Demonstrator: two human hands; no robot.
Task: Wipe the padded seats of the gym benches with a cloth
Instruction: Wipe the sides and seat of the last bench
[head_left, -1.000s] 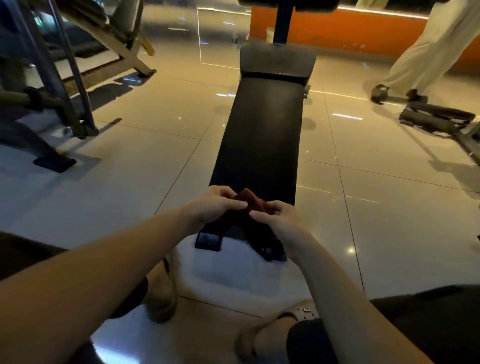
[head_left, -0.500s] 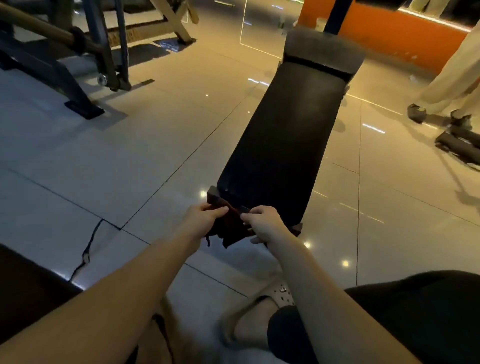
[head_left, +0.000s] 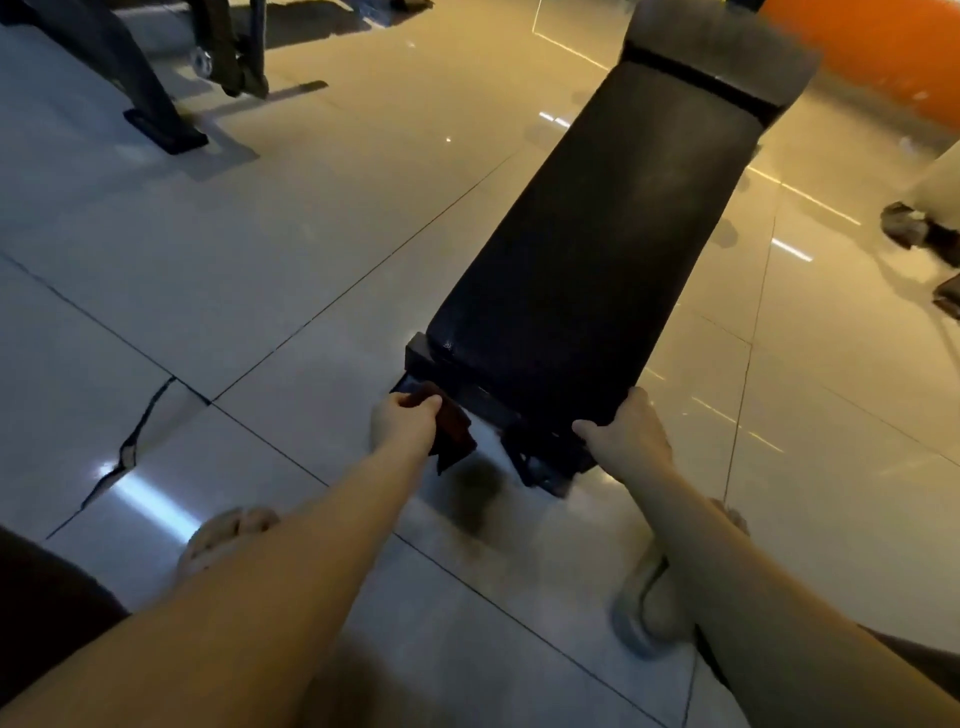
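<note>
Head view, left to right. Dark machine frame (head_left: 156, 104) top left, its foot flat on the glossy tile floor (head_left: 260, 234). One tile near the left edge has a crack (head_left: 132, 441). Left foot (head_left: 228, 535) just below it, toes showing.

Left hand (head_left: 408, 423) is curled tight round a dark reddish cloth (head_left: 454, 436). Cloth hangs from the fist just off the bench's near-left corner, below the pad top and in front of the bench frame (head_left: 540, 462). Can't tell if it touches the frame.

Padded seat (head_left: 587, 249) is long and black, running away up and to the right. Shorter grey pad (head_left: 717, 47) at its far end, narrow gap between the two.

Right hand (head_left: 631, 434) clamps the near-right corner of the padded seat: thumb along the near edge, fingers over the side edge, tips hidden. Right foot in a pale slipper (head_left: 644, 608) under that forearm.

Orange wall (head_left: 883, 52) top right. Another person's shoe (head_left: 904, 228) at the right edge, well apart from the bench.
</note>
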